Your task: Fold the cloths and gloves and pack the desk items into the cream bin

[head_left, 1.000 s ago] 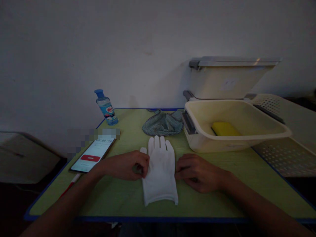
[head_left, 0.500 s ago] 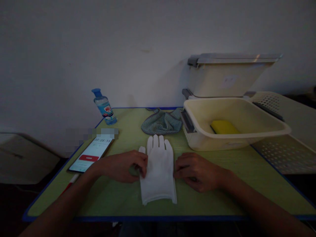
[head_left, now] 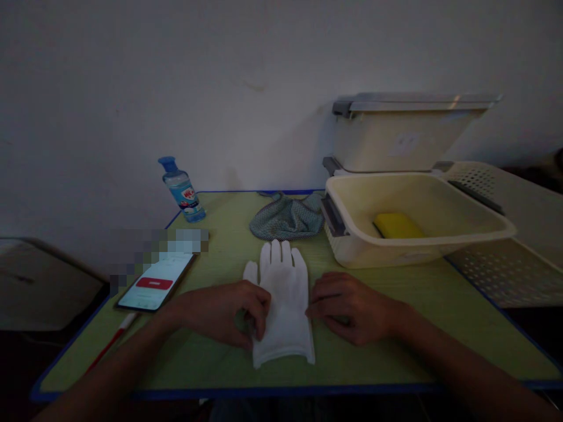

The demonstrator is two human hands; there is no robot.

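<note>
A white fabric glove (head_left: 284, 305) lies flat on the table, its fingers pointing away from me and its cuff towards me. My left hand (head_left: 224, 310) is at the glove's left side, with bent fingers over the edge below the glove's thumb; thumb and fingertips come together at that edge. On the opposite side, my right hand (head_left: 352, 308) has its fingers curled together, their tips pinching the glove's right edge. Behind the glove's fingertips sits a grey-blue mesh cloth (head_left: 288, 217), crumpled.
To the right is an open cream bin (head_left: 422, 249) with a yellow sponge (head_left: 398, 225) inside and its lid (head_left: 422, 102) raised. A phone (head_left: 158, 281), a red-and-white stick (head_left: 116, 337) and a blue bottle (head_left: 185, 190) are on the left. A perforated basket (head_left: 501, 275) stands beyond the table's right edge.
My left hand has slid down along the glove's left edge towards the cuff, uncovering more of the glove's thumb. My right hand has hardly moved.
</note>
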